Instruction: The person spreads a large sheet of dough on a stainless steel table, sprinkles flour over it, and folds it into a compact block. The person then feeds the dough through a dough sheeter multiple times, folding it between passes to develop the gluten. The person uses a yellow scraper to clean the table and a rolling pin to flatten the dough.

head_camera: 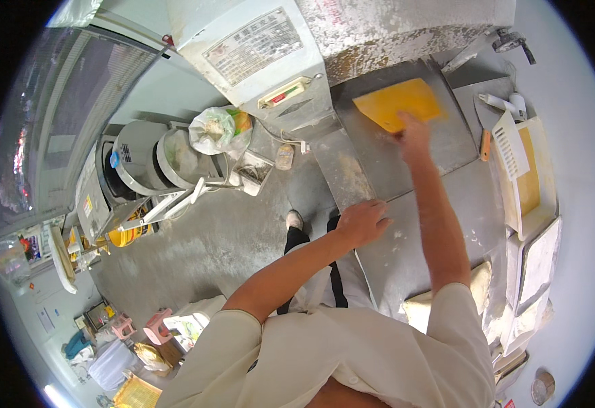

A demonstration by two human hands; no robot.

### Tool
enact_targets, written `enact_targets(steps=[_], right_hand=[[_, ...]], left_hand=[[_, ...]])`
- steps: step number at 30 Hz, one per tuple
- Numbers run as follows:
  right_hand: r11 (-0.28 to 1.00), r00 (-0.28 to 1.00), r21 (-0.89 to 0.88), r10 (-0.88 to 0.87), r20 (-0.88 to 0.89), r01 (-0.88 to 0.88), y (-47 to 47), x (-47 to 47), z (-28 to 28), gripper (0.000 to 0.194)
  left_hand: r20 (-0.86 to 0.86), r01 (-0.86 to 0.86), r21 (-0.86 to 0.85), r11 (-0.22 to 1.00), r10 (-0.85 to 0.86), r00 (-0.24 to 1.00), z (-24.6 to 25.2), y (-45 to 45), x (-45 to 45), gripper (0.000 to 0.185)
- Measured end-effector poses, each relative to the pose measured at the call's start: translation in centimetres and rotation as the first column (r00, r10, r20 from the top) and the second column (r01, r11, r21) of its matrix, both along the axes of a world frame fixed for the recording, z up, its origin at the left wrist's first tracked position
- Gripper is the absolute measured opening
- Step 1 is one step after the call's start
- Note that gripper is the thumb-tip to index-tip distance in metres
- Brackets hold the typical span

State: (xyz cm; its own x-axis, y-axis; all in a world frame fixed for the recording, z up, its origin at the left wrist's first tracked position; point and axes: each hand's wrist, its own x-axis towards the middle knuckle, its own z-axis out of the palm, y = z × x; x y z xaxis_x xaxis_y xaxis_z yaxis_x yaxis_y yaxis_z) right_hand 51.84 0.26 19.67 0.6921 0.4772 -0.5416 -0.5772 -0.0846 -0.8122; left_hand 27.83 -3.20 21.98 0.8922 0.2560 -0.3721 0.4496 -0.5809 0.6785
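My right hand [413, 135] grips the near edge of a yellow sheet [398, 101], blurred by motion, perhaps dough or stiff plastic. The sheet lies over a dark metal plate [409, 163] in front of a flour-caked machine [409, 48]. Lower and to the left, my left hand [362, 222] is at the worktable's edge, its thumb apart from the fingers and nothing in it. A floury metal ledge [346, 166] borders the dark plate. Beyond the plate's right edge is a scraper with an orange handle [486, 145].
Along the right wall stand a pale plastic bin [544, 178] and a white slotted tray [509, 145]. A hand crank [514, 43] juts out at upper right. Left of the machine are round metal pans [137, 158], a plastic bag [211, 130] and a jar [284, 157].
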Motion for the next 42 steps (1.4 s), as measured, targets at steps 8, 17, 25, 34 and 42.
enact_targets(steps=[8, 17, 25, 34, 42], right_hand=[[0.996, 0.987, -0.038, 0.073, -0.142, -0.079, 9.8, -4.0, -2.7, 0.03], [0.963, 0.981, -0.268, 0.072, 0.179, -0.022, -4.3, -1.0, -5.6, 0.032], [0.889, 0.9, -0.272, 0.414, 0.137, -0.368, -12.0, 8.5, -1.5, 0.038], [0.381, -0.055, -0.922, 0.924, 0.378, 0.069, -9.9, 21.8, -3.0, 0.044], [0.463, -0.123, -0.861, 0.861, 0.493, -0.211, -9.4, 4.3, 2.2, 0.039]], left_hand=[[-0.112, -0.081, -0.129, 0.988, 0.066, 0.991, -0.8, -0.5, 0.2, 0.049], [0.069, -0.084, -0.028, 0.996, 0.086, 0.994, -4.4, -1.9, 0.8, 0.039], [0.01, -0.067, -0.027, 0.997, 0.068, 0.998, -6.0, -1.8, 1.6, 0.039], [0.06, 0.022, -0.039, 0.999, -0.019, 0.998, -8.0, -2.1, 2.2, 0.038], [0.109, -0.061, -0.024, 0.998, 0.063, 0.992, -5.7, -2.1, 0.5, 0.02]])
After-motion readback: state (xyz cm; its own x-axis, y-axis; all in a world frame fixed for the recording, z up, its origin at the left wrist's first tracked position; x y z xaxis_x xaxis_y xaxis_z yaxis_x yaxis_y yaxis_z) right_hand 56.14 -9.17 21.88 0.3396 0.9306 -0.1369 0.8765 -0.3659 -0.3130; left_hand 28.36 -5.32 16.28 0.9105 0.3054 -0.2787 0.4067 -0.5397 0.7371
